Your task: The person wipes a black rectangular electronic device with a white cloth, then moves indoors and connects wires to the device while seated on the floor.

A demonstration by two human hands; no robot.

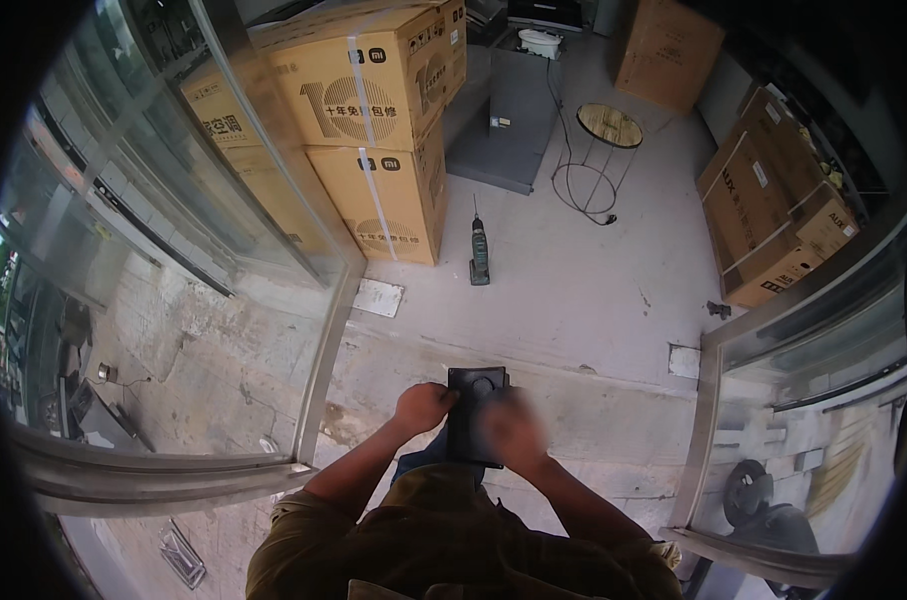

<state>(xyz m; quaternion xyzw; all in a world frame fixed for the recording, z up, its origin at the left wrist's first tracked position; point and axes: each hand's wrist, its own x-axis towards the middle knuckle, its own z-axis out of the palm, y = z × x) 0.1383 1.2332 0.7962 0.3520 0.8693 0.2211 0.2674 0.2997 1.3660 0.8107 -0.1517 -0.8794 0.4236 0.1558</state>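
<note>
A flat black rectangular panel (462, 420) with a round mark near its top is held upright in front of my body, over my lap. My left hand (426, 408) is closed on its left edge, the thumb lying on the front face. My right hand (512, 430) is at the panel's right side and partly covers it. That hand is smeared, so its fingers and anything in them cannot be made out. On the floor beyond lies a dark green and black power drill (480, 252) with a long bit pointing away from me.
Cardboard boxes (394, 190) are stacked behind the left glass door (264, 150). Farther back are a dark flat panel (494, 150) and a wire stool (610, 126) with a cable. Another carton (774, 200) leans at right. A metal door frame (709, 430) stands to my right.
</note>
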